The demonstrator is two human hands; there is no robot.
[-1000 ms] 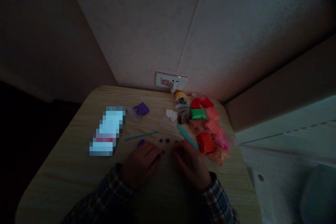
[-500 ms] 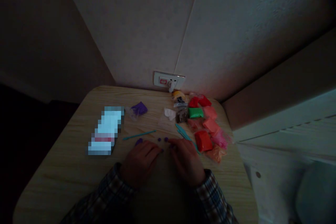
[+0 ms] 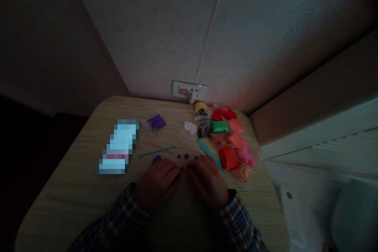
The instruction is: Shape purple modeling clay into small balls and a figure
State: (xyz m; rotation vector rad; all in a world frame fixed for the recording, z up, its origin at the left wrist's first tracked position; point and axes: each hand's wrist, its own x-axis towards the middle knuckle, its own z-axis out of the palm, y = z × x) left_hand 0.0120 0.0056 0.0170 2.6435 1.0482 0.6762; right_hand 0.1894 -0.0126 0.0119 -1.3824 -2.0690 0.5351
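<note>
My left hand (image 3: 159,183) is closed in a pinch, with a tiny purple clay ball (image 3: 182,168) at its fingertips. Just to the right, my right hand (image 3: 208,181) has its fingers curled together close to that ball; what they hold, if anything, is hidden. Beyond the hands lie a small purple ball (image 3: 179,156), a slightly larger purple ball (image 3: 186,156) and another purple ball (image 3: 197,157) by the right fingers. A purple clay lump (image 3: 156,159) touches or sits just behind my left hand.
A phone (image 3: 119,145) lies at left, near a thin teal tool (image 3: 156,151) and a purple clay packet (image 3: 156,121). Teal tools (image 3: 210,154) rest beside several coloured packets, among them a red one (image 3: 228,158) and a green one (image 3: 219,126). A wall socket (image 3: 189,89) is behind the table (image 3: 67,197).
My right hand has moved left, its fingertips now nearer the tiny ball at my left hand. The ball by the right fingers, covered half a second ago, shows again. The view has shifted slightly.
</note>
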